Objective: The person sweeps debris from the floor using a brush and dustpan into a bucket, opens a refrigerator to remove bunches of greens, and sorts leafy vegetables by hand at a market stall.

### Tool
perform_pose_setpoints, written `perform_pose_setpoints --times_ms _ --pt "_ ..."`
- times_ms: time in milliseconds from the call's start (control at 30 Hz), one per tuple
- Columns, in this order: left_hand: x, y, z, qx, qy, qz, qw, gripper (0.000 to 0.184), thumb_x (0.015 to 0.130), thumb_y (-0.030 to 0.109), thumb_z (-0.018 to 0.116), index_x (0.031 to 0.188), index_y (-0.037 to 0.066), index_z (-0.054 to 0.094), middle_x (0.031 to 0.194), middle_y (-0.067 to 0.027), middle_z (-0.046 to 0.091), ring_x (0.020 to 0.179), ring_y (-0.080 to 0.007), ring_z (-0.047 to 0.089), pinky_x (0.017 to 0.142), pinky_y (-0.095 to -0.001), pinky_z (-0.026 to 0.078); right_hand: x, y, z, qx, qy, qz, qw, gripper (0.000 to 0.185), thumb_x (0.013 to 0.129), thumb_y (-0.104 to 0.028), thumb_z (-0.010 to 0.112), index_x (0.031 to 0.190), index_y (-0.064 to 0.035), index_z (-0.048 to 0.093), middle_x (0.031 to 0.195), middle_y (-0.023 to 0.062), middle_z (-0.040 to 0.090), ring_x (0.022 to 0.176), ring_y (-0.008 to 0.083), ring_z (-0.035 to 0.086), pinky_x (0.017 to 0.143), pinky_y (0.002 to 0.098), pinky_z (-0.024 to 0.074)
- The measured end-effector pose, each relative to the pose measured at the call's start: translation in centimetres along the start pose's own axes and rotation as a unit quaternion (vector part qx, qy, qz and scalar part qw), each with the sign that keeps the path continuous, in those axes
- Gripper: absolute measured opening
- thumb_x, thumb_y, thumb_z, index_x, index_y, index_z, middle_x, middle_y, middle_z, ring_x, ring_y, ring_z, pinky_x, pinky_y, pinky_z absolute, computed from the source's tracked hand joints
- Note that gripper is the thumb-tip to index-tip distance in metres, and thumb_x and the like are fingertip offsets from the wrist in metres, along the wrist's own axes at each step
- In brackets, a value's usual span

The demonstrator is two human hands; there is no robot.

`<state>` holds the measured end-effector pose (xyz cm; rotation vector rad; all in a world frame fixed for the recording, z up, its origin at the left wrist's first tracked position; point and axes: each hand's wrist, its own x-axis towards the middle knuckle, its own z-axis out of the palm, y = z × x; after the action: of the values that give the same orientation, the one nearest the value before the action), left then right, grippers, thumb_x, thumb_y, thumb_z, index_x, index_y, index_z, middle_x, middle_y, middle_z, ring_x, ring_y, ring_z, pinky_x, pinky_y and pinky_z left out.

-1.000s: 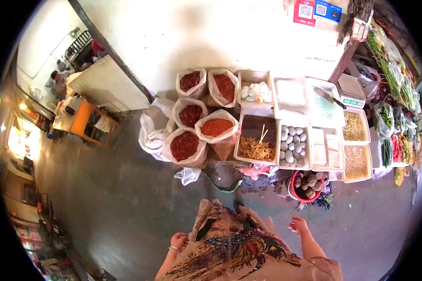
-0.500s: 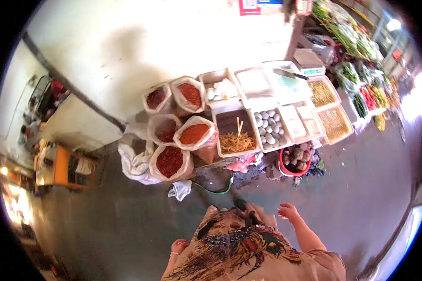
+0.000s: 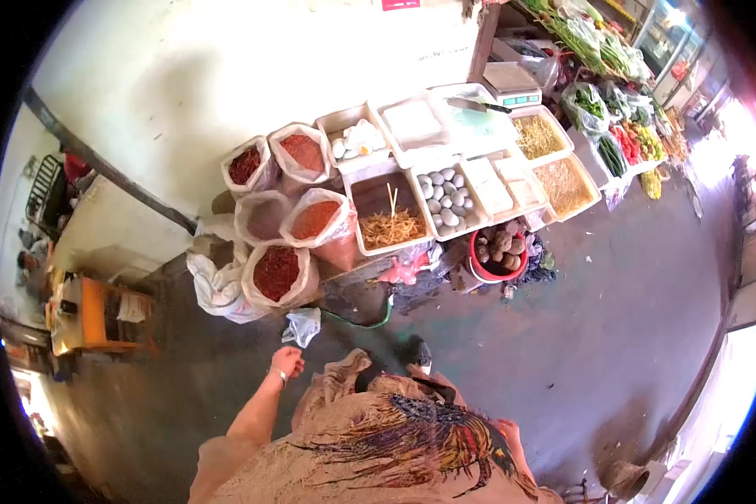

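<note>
My left hand (image 3: 288, 363) swings out in front of me, a band on its wrist. Its fingers look curled together, and nothing shows in them. The closest thing to it is a crumpled clear plastic bag (image 3: 301, 326) on the floor, just beyond the fingertips and apart from them. My right hand (image 3: 509, 432) hangs beside my patterned brown dress (image 3: 395, 445), partly covered by the cloth, and its fingers are hard to make out. Farther ahead are open sacks of red chili (image 3: 277, 273) and a red bucket (image 3: 479, 267) of dark round roots.
White trays hold grey-shelled eggs (image 3: 448, 197), brown strips with tongs (image 3: 392, 228) and sprouts (image 3: 536, 137). A knife (image 3: 477, 105) lies on a tray near a scale (image 3: 512, 84). Vegetables (image 3: 634, 144) stand to the right. A green hose (image 3: 365, 324) crosses the floor. An orange table (image 3: 97, 311) is at left.
My left hand has swung forward and up, while my right hand has dropped back against the dress. The stall has shifted left and slightly up in view, and my feet have moved.
</note>
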<state>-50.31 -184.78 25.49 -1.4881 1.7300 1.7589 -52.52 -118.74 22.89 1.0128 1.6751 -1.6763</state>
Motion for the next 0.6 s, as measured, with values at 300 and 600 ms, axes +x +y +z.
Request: perform_pose_setpoints --times_ms 300,600 --pt "-1.3 1.4 9.7 0.074 -0.152 0.154 0.973 0.021 0.082 0.01 0.058 0.101 0.001 0.06 0.08 -0.0071 0.066 0.07 -0.0144 0.063 0.061 -0.0279 0.051 2.7 -8.5 0.4 -0.11 -0.044 -0.095 0.988 0.014 0.074 -0.012 0.061 0.063 -0.0055 0.055 0.052 0.0063 0.049 0.039 0.0152 0.043 0.034 0.0308 0.0319" --pt "-6.8 -15.8 2.9 -0.374 -0.103 -0.15 0.909 0.018 0.081 0.009 0.055 0.098 0.005 0.058 0.068 -0.0107 0.061 0.049 -0.0201 0.056 0.043 -0.0338 0.047 29.5 -19.9 2.8 -0.404 -0.098 -0.279 0.866 0.037 0.078 -0.007 0.056 0.114 0.0003 0.054 0.067 0.0099 0.06 0.05 0.017 0.058 0.037 0.027 0.0404"
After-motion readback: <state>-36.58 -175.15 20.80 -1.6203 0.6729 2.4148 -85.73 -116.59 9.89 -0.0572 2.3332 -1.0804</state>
